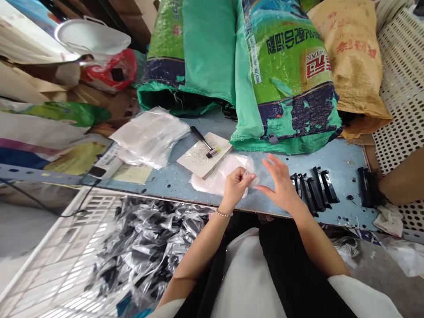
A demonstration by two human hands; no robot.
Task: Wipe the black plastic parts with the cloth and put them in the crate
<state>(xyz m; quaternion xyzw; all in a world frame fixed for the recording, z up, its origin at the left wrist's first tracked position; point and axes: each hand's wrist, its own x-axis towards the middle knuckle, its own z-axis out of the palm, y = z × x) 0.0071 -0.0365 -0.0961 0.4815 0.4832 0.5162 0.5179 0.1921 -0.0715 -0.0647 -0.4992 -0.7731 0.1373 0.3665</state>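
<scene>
My left hand (237, 184) is closed in a pinch on a clear plastic bag (252, 179) above the bench's front edge. To its right, my right hand (279, 183) has its fingers spread and its thumb pointing at the bag; whether it touches the film I cannot tell. More clear bags (207, 184) lie flat under and behind my left hand. Several black plastic parts (314, 190) lie side by side just right of my right hand. A small hammer (203, 142) with a black handle rests on a square board (198, 161) behind the bags.
Green sacks (208, 53) and a tan sack (351, 66) stand along the back of the blue bench (165, 183). A stack of clear bags (150, 134) lies at left. Below the left front edge, a white crate (66, 260) holds many bagged black parts (152, 243).
</scene>
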